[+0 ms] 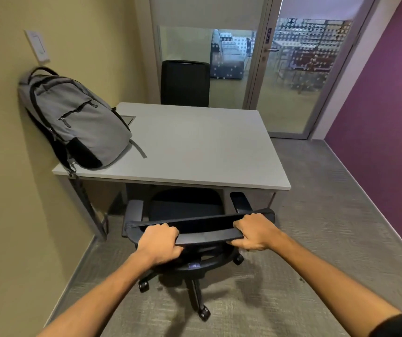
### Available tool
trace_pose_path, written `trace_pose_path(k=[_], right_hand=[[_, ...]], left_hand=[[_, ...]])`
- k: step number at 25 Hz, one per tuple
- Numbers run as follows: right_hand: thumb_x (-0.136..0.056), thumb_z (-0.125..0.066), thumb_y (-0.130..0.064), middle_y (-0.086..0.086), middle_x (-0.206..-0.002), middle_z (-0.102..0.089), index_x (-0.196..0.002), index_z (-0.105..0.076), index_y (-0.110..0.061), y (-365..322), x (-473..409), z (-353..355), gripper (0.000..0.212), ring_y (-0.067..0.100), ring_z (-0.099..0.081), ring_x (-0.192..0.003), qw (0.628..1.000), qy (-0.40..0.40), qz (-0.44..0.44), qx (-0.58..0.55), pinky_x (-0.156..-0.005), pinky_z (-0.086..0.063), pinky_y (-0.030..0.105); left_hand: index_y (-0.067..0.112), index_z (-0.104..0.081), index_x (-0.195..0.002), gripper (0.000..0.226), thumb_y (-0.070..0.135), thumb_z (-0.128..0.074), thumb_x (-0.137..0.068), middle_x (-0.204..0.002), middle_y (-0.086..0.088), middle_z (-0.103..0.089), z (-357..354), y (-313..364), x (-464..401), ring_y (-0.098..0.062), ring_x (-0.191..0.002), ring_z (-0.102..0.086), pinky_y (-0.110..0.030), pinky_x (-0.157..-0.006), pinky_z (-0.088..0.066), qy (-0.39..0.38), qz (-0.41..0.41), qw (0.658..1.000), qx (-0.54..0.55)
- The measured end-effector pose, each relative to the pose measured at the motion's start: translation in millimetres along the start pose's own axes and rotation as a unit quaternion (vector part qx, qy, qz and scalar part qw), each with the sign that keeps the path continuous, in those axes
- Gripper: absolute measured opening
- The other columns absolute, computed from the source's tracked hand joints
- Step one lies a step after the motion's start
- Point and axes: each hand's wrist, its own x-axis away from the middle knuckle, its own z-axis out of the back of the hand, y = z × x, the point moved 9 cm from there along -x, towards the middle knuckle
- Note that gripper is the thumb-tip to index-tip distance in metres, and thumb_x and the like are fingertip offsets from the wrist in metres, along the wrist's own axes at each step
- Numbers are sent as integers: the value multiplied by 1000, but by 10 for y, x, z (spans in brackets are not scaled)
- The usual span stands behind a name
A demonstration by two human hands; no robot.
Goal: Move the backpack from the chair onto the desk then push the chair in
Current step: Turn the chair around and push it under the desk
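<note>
A grey backpack (78,120) with black straps stands on the left end of the grey desk (195,147), leaning against the yellow wall. Below the desk's near edge is a black office chair (187,207) on castors, its seat partly under the desktop. My left hand (158,242) grips the top of the chair's backrest on its left side. My right hand (255,232) grips the same top edge on its right side. Both armrests lie just in front of the desk edge.
A second black chair (185,83) stands behind the desk's far side. A glass door (299,69) and glass panel lie beyond. A purple wall (384,117) bounds the right, the yellow wall (12,166) the left. Grey carpet (316,215) covers the floor.
</note>
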Motion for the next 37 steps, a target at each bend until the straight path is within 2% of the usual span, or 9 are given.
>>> trace_pose_path(k=[4,7,10,13,15,21,26,32,37], right_hand=[[-80,-35,-79,-7,-51,-41,-66,-45,-20,-228,-285,64,61,14,-42,-49,999,51,-6,-13,-51,-30,32],[-81,-44,-70,-7,-52,-39,-68,-48,-20,-374,-539,78,51,17,-43,-51,998,45,-34,-28,-57,-37,33],[-82,-51,-56,-10,-54,-39,-75,-53,-22,-414,-794,85,35,18,-45,-57,997,31,-62,-36,-63,-43,33],[-81,-53,-45,-9,-54,-38,-69,-48,-21,-404,-1019,116,27,20,-44,-56,996,29,-82,-31,-61,-38,32],[-79,-52,-40,-7,-52,-38,-59,-40,-24,-388,-1155,148,28,16,-40,-50,995,29,-92,-26,-59,-34,31],[-80,-53,-42,-7,-51,-36,-69,-50,-17,-188,-1583,236,27,23,-44,-56,993,44,-107,-12,-60,-32,32],[-73,-42,-49,-4,-56,-41,-71,-49,-21,51,-1938,267,29,28,-53,-61,994,45,-102,-9,-59,-35,32],[-72,-42,-46,-1,-60,-48,-72,-51,-19,353,-2274,298,28,24,-47,-58,994,47,-102,-17,-57,-38,32],[-72,-41,-46,-7,-53,-36,-69,-50,-19,477,-2454,322,28,23,-45,-57,994,41,-97,-18,-56,-32,31]], left_hand=[[23,-63,-74,43,62,-46,-76,-64,5,-58,48,-467,-166,-17,-64,-55,-30,-61,-38,-6,-19,1000,-8],[24,-59,-66,39,60,-49,-74,-54,7,-50,76,-803,-318,-15,-59,-54,-28,-55,-38,-4,-9,1000,-3],[22,-64,-67,34,53,-51,-69,-58,5,-58,93,-1108,-505,-19,-62,-61,-29,-58,-47,4,8,1000,10],[24,-60,-68,18,41,-53,-67,-55,7,-51,129,-1261,-685,-15,-57,-51,-26,-52,-34,-7,-9,1000,12],[25,-60,-67,14,37,-53,-67,-53,7,-49,153,-1345,-814,-14,-55,-49,-25,-53,-34,-4,-20,1000,17],[21,-66,-67,20,38,-54,-68,-51,5,-50,206,-1595,-1243,-18,-56,-55,-29,-60,-47,16,-20,999,29],[23,-60,-64,13,34,-54,-64,-50,5,-48,269,-1698,-1606,-21,-55,-51,-29,-58,-41,20,-12,999,24],[21,-70,-74,24,36,-54,-63,-59,1,-62,328,-1774,-1994,-25,-63,-63,-34,-66,-54,18,6,999,32],[22,-66,-69,17,36,-56,-65,-58,2,-59,338,-1826,-2216,-24,-62,-60,-32,-63,-49,6,6,999,31]])
